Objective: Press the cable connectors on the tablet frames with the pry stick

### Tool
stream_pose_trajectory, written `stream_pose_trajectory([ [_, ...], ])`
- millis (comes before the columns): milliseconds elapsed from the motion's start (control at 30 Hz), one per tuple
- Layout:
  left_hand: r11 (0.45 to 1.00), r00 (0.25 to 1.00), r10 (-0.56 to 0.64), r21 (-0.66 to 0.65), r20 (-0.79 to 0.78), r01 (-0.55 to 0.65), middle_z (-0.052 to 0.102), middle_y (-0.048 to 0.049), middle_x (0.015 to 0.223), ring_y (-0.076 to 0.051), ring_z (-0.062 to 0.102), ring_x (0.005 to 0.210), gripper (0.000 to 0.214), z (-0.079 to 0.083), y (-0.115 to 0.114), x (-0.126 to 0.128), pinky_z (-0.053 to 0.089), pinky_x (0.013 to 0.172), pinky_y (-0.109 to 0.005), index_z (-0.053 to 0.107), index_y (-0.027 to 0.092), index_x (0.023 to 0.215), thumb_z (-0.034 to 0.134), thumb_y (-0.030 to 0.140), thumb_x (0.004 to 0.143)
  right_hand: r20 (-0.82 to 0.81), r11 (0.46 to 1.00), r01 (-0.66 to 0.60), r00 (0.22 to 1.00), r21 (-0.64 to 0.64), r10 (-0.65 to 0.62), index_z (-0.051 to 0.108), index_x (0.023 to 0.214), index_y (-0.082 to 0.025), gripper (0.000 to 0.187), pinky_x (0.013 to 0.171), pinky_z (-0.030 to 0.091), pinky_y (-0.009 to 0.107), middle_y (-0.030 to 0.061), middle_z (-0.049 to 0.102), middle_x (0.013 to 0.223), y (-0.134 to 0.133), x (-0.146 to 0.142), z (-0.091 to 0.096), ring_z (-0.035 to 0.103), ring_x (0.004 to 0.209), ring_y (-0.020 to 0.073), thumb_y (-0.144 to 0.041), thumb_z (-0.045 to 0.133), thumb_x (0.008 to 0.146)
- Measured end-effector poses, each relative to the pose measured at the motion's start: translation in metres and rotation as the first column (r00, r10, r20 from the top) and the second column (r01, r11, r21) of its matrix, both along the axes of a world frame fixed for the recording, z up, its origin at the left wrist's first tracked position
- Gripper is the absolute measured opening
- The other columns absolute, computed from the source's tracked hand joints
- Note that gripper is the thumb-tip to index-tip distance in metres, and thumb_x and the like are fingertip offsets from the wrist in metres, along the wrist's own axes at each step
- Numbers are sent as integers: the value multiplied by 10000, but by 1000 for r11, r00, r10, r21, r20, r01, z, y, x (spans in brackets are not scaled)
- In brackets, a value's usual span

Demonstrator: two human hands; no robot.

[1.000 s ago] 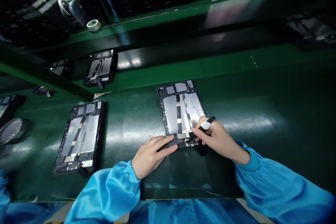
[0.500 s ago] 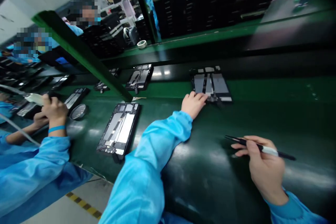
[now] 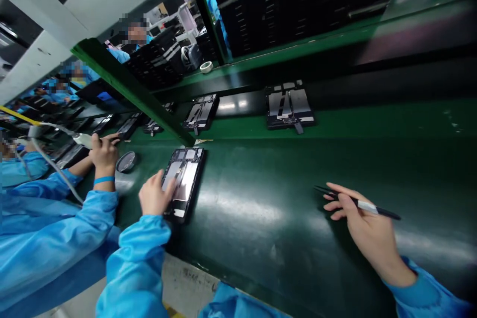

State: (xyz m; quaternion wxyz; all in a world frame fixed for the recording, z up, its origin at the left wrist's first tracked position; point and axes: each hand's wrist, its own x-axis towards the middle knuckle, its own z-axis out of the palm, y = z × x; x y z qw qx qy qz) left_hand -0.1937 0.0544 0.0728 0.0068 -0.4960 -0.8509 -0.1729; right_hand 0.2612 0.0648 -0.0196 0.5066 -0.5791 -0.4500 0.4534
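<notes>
My left hand (image 3: 155, 196) is at the left long edge of an opened tablet (image 3: 190, 184) on the green bench, fingers apart and thumb over the tablet's inner side. Whether the fingertips touch it I cannot tell. Pale battery panels and dark strips show inside the tablet; its lower left part is behind the hand. In my right hand (image 3: 367, 228) is a pair of black tweezers (image 3: 383, 212) with a white band, tips pointing left above the bare bench top. Farther back, a second opened tablet (image 3: 281, 108) lies on the belt with a short dark tab toward me.
More opened tablets (image 3: 201, 112) lie along the belt to the left. A green post (image 3: 130, 92) slants down to the bench behind the nearest tablet. At left, a co-worker's hand (image 3: 104, 156) holds a white corded tool beside a round mesh-topped dish (image 3: 126, 161).
My left hand has left the tablet on the belt and moved left to the nearer one. That belt tablet sits slightly farther back. My right hand still holds the tweezers.
</notes>
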Motion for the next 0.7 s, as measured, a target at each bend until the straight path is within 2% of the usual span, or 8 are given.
stream_pose_trajectory([
  [67,994,992,106,-32,67,-104,671,-202,1142,-402,571,1152,602,1,-13,-34,444,964,-486,646,75,1172,578,524,776,-20,1000,-7,1000,-14,7,698,1094,-190,510,485,537,299,68,706,740,1,-1,2,654,616,204,-631,598,857],
  [133,989,978,141,-56,152,-134,715,-149,952,-356,643,1001,562,-3,-18,-48,503,859,-407,697,103,1036,577,567,741,-33,1000,-12,999,-25,11,687,1117,-182,541,474,530,296,60,705,694,1,-1,4,641,566,192,-645,599,852],
  [267,990,939,139,-47,315,-131,696,-60,772,-259,661,816,533,-5,-19,-50,517,716,-304,699,162,928,591,628,693,-50,999,13,999,-44,-15,674,1141,-178,574,462,532,296,56,716,644,3,-1,8,653,532,197,-661,604,839],
  [433,997,860,69,-11,505,-73,620,12,662,-176,591,592,732,18,-26,-40,466,528,-251,629,153,1095,629,711,620,-60,999,26,998,-26,-27,638,1227,-171,592,470,553,286,72,752,700,5,-3,9,681,546,195,-638,588,867],
  [500,999,826,23,10,564,-34,639,10,718,-164,596,605,781,23,-25,-18,472,534,-242,601,162,1166,651,717,618,-36,999,22,999,28,-21,610,1278,-175,563,509,576,293,92,775,806,4,-4,11,709,603,196,-592,573,902],
  [567,998,765,-53,50,642,27,665,-3,812,-161,619,666,784,17,-17,20,496,581,-241,571,178,1231,667,693,648,25,995,-20,1000,102,18,581,1317,-184,530,579,607,321,115,779,950,1,-4,13,738,697,208,-548,551,933],
  [667,971,551,-239,178,800,162,678,-29,934,-156,638,758,693,-12,6,96,518,658,-243,501,175,1316,628,585,772,190,966,-186,970,178,151,527,1371,-199,544,784,621,407,141,735,1150,-9,2,18,749,911,249,-499,594,923],
  [700,955,504,-287,204,814,214,677,-38,942,-153,640,755,652,-24,15,122,520,654,-245,475,166,1333,582,556,821,257,951,-255,944,177,205,491,1404,-207,599,873,595,442,145,701,1229,-13,6,19,724,1015,269,-483,642,894],
])
